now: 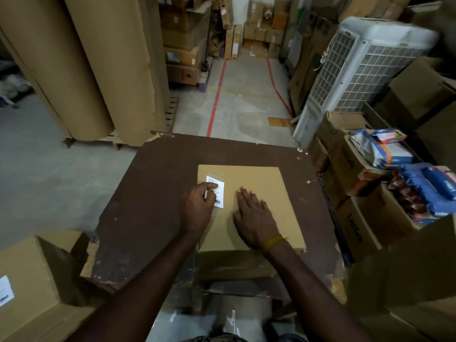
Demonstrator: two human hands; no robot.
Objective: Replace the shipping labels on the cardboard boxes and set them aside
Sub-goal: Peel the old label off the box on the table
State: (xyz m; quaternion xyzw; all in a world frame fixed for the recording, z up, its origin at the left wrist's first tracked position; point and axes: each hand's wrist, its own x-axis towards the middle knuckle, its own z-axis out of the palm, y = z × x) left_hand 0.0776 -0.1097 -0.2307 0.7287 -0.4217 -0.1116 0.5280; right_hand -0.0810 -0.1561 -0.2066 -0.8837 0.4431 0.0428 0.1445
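Far left: tall brown cardboard rolls (pixel 98 70) upright on a pallet, grey floor beside. Lower left: a carton (pixel 32 280) with a white label (pixel 5 290) on its side, just beside the desk corner. In the middle: a dark brown desk (pixel 148 193), edges chipped, bearing a flat box (pixel 259 183) that overhangs the near edge. On the box top, near its left far corner: a white shipping label (pixel 218 193) with printed lines and a barcode at the near end. Left hand (pixel 199 206) over the label's left side, fingers curled, thumb and forefinger pinching at the label's left edge; whether that edge is lifted off the box or still stuck, cannot tell. Right hand (pixel 254 213) just right of the label, palm down, fingers straight and a little spread, pressing flat on the box top and holding nothing; a yellow band (pixel 272 243) at the wrist. Beyond the desk: concrete floor with two red tape lines (pixel 217 95) running toward stacked cartons at the back. Right of the lines: a white air cooler (pixel 357 70) leaning, grille facing left. Far right: open cartons (pixel 357 218) stacked beside the desk, filled with blue and white packets (pixel 394 154).
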